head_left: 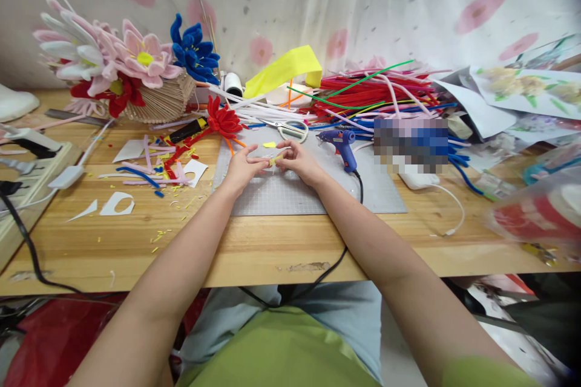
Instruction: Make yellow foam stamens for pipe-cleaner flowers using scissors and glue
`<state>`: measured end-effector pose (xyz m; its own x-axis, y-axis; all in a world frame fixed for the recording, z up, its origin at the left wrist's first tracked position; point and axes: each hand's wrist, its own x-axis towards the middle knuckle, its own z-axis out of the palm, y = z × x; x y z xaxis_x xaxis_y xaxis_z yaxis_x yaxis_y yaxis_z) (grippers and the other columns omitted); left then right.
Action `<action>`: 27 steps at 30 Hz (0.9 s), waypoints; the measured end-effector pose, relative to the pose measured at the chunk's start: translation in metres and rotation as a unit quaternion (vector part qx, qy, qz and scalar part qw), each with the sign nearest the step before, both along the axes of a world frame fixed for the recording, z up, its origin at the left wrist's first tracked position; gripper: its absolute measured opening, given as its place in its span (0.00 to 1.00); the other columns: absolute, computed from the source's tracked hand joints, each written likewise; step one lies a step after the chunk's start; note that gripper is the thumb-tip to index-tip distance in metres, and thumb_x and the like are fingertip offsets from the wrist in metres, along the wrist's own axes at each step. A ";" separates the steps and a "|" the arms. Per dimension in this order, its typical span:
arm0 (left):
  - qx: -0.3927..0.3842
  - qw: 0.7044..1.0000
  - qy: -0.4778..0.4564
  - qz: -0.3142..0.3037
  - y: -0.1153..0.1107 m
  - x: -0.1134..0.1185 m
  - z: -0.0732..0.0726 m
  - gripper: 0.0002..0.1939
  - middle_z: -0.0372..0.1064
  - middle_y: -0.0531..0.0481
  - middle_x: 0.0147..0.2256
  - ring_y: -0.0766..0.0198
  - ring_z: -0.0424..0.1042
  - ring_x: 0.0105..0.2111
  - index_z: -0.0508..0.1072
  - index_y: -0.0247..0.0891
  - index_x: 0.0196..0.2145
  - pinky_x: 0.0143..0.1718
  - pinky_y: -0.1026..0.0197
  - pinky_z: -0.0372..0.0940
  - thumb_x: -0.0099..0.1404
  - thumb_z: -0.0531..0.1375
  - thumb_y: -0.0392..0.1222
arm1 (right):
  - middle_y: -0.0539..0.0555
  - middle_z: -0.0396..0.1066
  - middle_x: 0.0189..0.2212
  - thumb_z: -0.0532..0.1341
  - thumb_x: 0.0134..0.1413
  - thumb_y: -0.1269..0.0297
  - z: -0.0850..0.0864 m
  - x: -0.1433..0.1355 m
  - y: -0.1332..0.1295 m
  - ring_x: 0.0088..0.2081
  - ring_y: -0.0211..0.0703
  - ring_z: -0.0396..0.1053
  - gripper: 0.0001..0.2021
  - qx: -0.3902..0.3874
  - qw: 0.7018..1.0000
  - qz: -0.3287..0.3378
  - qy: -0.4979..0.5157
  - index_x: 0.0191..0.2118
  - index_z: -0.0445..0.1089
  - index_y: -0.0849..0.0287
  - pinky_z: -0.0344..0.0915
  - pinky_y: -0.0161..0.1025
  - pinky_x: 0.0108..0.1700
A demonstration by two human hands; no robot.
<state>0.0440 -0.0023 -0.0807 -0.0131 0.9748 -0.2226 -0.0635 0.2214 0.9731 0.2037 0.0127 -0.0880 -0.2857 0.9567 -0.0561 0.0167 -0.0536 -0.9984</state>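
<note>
Over the grey cutting mat (281, 196), my left hand (245, 170) and my right hand (300, 163) meet with their fingertips almost together. A small yellow strip (275, 161) is pinched between them, with thin pale strands beside it that are too small to make out. Just behind the fingers lies a small yellow piece (269, 145) on the mat. White-handled scissors (294, 130) rest behind my right hand. To its right, a blue glue gun (341, 146) lies on the mat with its black cord running toward me. A red fuzzy flower (223, 118) sits behind my left hand.
Pink, white and blue fuzzy flowers (144, 59) stand at the back left. Stem offcuts (145, 163), yellow bits and cut paper (117, 204) litter the left side. Bundled fuzzy stems (363, 94) and yellow sheet (285, 69) lie behind. A power strip (27, 175) borders the left.
</note>
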 end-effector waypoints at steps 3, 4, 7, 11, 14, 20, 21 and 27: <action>-0.003 1.000 0.001 -0.001 0.000 0.000 0.000 0.42 0.76 0.46 0.29 0.62 0.75 0.29 0.58 0.28 0.58 0.33 0.61 0.70 0.46 0.68 0.29 | 0.42 0.67 0.22 0.63 0.39 0.73 0.001 0.000 0.000 0.23 0.32 0.63 0.17 0.001 1.000 0.000 0.002 0.37 0.59 0.53 0.61 0.30 0.28; -0.003 1.000 0.002 -0.001 0.000 0.000 0.000 0.43 0.76 0.45 0.29 0.62 0.76 0.29 0.58 0.28 0.58 0.34 0.60 0.70 0.45 0.68 0.30 | 0.41 0.67 0.22 0.63 0.39 0.73 0.002 0.000 -0.001 0.23 0.32 0.63 0.17 0.000 1.000 0.000 0.001 0.37 0.59 0.53 0.61 0.30 0.28; 0.001 1.000 0.007 -0.001 0.000 0.000 -0.002 0.43 0.76 0.45 0.29 0.61 0.76 0.30 0.58 0.28 0.58 0.34 0.60 0.70 0.45 0.68 0.30 | 0.42 0.67 0.23 0.63 0.39 0.71 0.002 -0.001 -0.001 0.23 0.32 0.64 0.17 -0.007 1.000 -0.006 -0.010 0.37 0.59 0.53 0.62 0.31 0.29; 0.006 1.000 0.014 -0.003 0.000 0.001 -0.003 0.43 0.76 0.45 0.29 0.62 0.75 0.29 0.58 0.28 0.58 0.33 0.61 0.70 0.45 0.68 0.30 | 0.41 0.68 0.22 0.64 0.38 0.70 0.000 -0.003 0.000 0.23 0.32 0.64 0.18 -0.003 1.000 0.001 0.006 0.37 0.59 0.54 0.62 0.31 0.29; 0.011 1.000 0.024 -0.001 0.000 0.001 -0.002 0.43 0.76 0.45 0.30 0.63 0.75 0.29 0.58 0.29 0.58 0.33 0.61 0.70 0.45 0.68 0.30 | 0.42 0.68 0.20 0.65 0.37 0.69 -0.004 -0.003 0.002 0.23 0.33 0.64 0.18 0.008 1.000 0.012 0.028 0.37 0.59 0.55 0.61 0.31 0.28; 0.014 0.999 0.033 0.006 -0.001 0.003 -0.001 0.41 0.75 0.46 0.29 0.65 0.73 0.26 0.60 0.31 0.56 0.32 0.61 0.69 0.45 0.69 0.31 | 0.42 0.68 0.21 0.66 0.37 0.67 -0.005 -0.002 0.002 0.24 0.33 0.66 0.19 0.016 0.999 0.030 0.028 0.37 0.59 0.54 0.62 0.32 0.28; 0.014 0.999 0.033 0.007 -0.001 0.003 -0.001 0.40 0.75 0.46 0.29 0.66 0.73 0.25 0.60 0.31 0.56 0.31 0.61 0.69 0.45 0.68 0.30 | 0.42 0.69 0.21 0.66 0.37 0.67 -0.005 -0.002 0.002 0.24 0.33 0.66 0.19 0.016 0.999 0.034 0.029 0.37 0.59 0.54 0.62 0.32 0.28; 0.014 0.999 0.032 0.020 -0.002 0.005 0.000 0.38 0.72 0.52 0.25 0.68 0.71 0.23 0.60 0.33 0.53 0.30 0.62 0.68 0.44 0.68 0.29 | 0.43 0.69 0.21 0.66 0.36 0.67 -0.006 -0.002 0.002 0.24 0.34 0.66 0.19 0.022 0.998 0.040 0.045 0.37 0.60 0.55 0.62 0.32 0.28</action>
